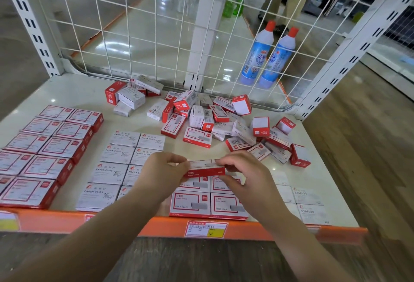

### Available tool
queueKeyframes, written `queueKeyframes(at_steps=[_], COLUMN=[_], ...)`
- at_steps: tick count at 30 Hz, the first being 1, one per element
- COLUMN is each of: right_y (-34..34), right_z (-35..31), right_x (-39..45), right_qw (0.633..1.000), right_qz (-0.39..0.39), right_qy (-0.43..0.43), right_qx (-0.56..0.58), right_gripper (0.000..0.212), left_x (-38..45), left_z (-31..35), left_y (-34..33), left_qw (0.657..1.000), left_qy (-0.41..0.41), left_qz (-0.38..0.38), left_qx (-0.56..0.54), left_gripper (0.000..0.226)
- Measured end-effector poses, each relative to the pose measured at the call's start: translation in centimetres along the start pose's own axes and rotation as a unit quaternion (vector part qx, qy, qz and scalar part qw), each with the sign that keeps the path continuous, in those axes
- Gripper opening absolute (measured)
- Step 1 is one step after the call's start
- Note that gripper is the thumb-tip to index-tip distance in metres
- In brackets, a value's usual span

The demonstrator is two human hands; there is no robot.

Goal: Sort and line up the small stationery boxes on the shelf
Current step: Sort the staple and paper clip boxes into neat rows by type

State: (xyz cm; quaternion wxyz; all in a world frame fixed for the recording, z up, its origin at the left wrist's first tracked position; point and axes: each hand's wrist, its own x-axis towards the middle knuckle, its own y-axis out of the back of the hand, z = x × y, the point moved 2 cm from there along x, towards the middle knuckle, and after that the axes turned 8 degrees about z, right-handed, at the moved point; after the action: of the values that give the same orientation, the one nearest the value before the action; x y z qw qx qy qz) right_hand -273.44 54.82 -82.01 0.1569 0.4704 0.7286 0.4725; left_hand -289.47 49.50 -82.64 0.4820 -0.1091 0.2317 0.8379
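Both forearms come in from the bottom edge; left hand (164,170) and right hand (243,173) each pinch one end of a red and white box (205,168), fingers clamped on it, held just above the red staple boxes (209,201) lined up at the front of the shelf (67,93); to the left sit neat rows of paper clip boxes (119,165), further left bigger red-framed boxes (42,147); on the right, white staples boxes (308,203); behind it all a messy pile of unsorted boxes (201,120) by the wire grid (143,24); two blue bottles (266,55) stand behind the grid.
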Motion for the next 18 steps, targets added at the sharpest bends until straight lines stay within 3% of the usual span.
queueKeyframes(at_steps=[4,11,14,18], right_y=[0.11,0.19,0.03,0.04], right_z=[0.33,0.45,0.42,0.23], right_x=[-0.16,0.31,0.46,0.49], right_qw=[0.999,0.985,0.985,0.985], right_qz=[-0.013,-0.034,-0.06,-0.05], right_qy=[-0.029,-0.124,-0.131,-0.125], right_qx=[0.02,0.116,0.099,0.109], right_gripper=[0.027,0.035,0.045,0.039], left_x=[-0.06,-0.41,-0.48,-0.55], left_z=[0.26,-0.07,-0.18,-0.27], left_y=[0.17,0.03,-0.09,-0.01], left_qw=[0.998,0.998,0.997,0.996], left_qy=[0.025,-0.033,-0.054,-0.078], left_qz=[0.002,0.006,0.008,0.014], left_qx=[-0.056,-0.052,-0.049,-0.051], left_gripper=[0.013,0.026,0.028,0.03])
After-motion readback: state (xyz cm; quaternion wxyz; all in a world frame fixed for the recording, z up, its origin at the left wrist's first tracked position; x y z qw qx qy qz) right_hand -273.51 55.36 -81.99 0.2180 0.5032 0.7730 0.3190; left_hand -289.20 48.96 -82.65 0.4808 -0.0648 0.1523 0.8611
